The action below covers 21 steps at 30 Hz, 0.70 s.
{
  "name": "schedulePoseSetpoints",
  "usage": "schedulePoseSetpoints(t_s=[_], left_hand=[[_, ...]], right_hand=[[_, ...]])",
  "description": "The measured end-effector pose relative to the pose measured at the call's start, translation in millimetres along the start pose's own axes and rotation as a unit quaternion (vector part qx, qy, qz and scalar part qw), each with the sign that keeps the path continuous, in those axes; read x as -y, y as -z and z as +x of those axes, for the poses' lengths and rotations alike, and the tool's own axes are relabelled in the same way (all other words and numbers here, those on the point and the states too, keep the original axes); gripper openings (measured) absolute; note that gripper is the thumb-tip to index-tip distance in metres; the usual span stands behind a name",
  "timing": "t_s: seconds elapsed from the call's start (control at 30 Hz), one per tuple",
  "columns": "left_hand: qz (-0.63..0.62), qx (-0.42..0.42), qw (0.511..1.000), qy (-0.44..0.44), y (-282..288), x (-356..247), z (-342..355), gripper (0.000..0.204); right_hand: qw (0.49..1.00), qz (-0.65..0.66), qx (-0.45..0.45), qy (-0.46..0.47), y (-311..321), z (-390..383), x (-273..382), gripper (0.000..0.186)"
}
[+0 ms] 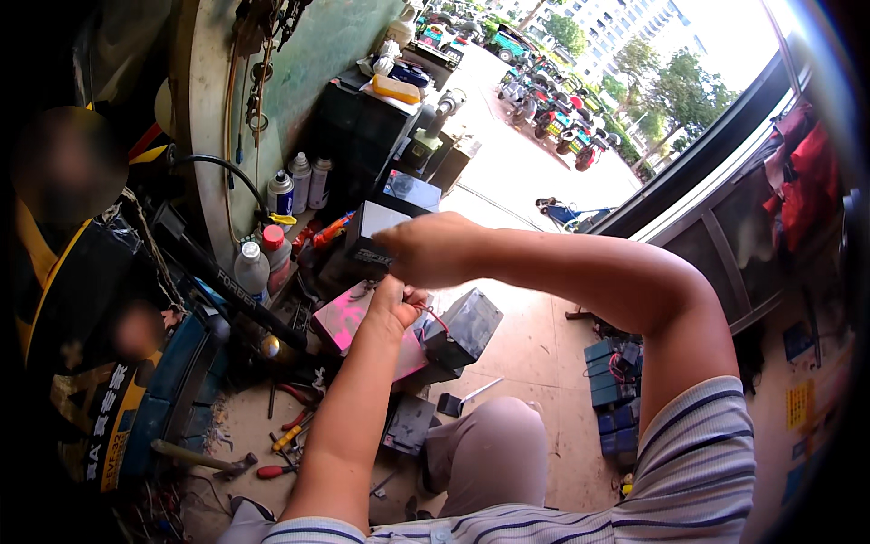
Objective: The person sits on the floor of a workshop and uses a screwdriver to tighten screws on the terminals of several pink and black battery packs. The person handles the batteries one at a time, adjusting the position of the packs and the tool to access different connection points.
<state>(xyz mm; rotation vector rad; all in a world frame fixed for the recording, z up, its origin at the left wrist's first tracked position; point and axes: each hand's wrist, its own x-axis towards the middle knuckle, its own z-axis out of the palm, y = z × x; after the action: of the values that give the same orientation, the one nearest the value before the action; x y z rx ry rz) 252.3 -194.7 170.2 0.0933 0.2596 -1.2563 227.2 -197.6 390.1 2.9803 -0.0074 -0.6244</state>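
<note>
My left hand (399,304) is raised at the centre with its fingers curled, and a thin red wire (434,315) runs from it toward a dark grey block-shaped battery (475,325). Just above it my right hand (439,251) is closed and slightly blurred. Whatever its fingers pinch is hidden. Behind the right hand stands another battery (373,222) with a light grey top. Under my left wrist lies a pink-topped box (343,315), partly covered by my forearm. A smaller dark block (410,424) sits on the floor by my knee.
Spray cans (300,174) and bottles (252,270) line the left wall. A hammer (217,462), a red-handled screwdriver (274,471) and pliers (294,422) lie at lower left. Blue-grey batteries (609,372) stand at right. Parked scooters (566,122) show outside.
</note>
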Motion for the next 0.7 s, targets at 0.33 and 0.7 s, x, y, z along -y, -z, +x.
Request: schedulePoseSetpoints(t_s=[0.33, 0.7], left_hand=[[-0.03, -0.016, 0.999, 0.033, -16, -6, -3, 0.021], [-0.043, 0.013, 0.999, 0.03, -4, -21, -2, 0.015]], right_hand=[[0.985, -0.063, 0.039, -0.157, -38, -25, -120, 0.029], [0.916, 0.158, 0.366, 0.028, -31, -33, -25, 0.046]])
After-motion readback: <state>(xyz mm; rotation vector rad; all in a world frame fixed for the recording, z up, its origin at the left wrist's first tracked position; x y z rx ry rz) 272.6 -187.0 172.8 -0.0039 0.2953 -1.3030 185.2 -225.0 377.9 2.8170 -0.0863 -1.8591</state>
